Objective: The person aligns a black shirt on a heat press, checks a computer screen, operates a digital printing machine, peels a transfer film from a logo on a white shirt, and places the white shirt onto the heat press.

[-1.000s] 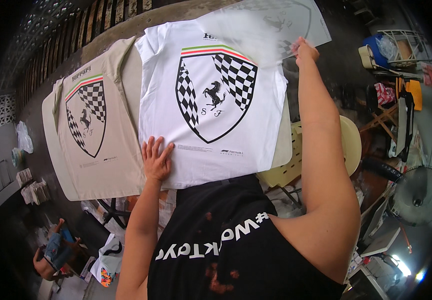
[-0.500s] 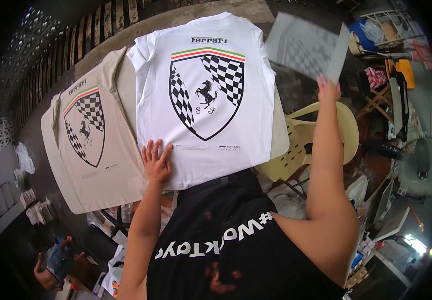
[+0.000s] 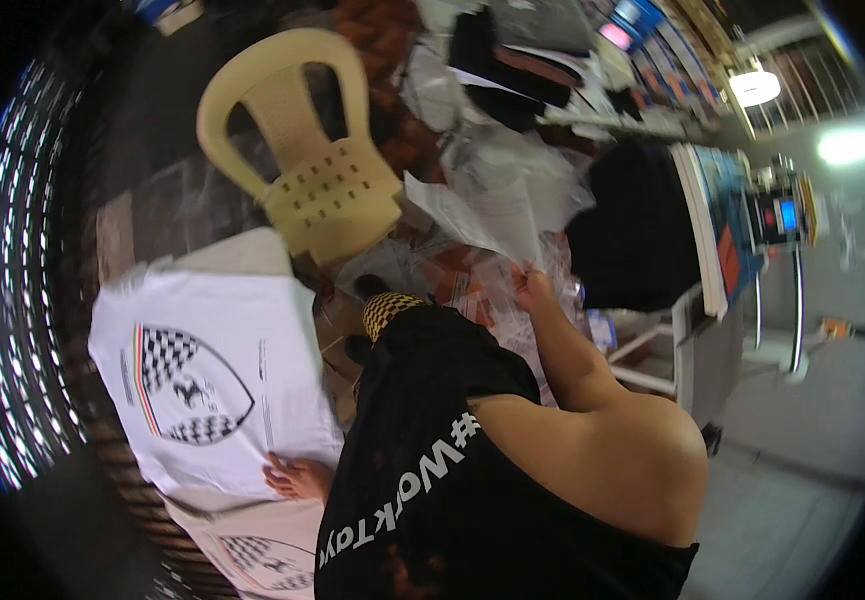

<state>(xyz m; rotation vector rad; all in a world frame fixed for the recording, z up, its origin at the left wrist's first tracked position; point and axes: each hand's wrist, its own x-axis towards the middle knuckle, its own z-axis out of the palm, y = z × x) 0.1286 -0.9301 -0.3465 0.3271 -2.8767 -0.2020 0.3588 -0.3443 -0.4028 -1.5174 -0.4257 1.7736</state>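
Note:
A white T-shirt (image 3: pixel 287 330) lies flat at the left, with a checkered black shield print under a striped band. My left hand (image 3: pixel 297 477) rests on its lower edge, open, fingers apart and holding nothing. Part of a beige T-shirt (image 3: pixel 192 520) with a similar print shows at the bottom left. Stretched out to the right of the chair, my right hand (image 3: pixel 530 287) pinches the corner of a thin translucent film sheet (image 3: pixel 477 218). The sheet extends up and left from the fingertips, over loose clear plastic; its outline blends partly with that plastic.
A cream plastic chair (image 3: pixel 337 205) stands beyond the shirts. Crumpled clear plastic (image 3: pixel 497 165) is heaped beside it. Black cloth (image 3: pixel 627 230) hangs from a stand at the right, near a machine (image 3: pixel 782 215) with a small lit screen. Folded dark garments (image 3: pixel 512 80) lie farther back.
My view has turned right, so the shirts now sit at the left. My right hand has carried the film sheet away from the white T-shirt toward the loose plastic. My left hand stays on the shirt.

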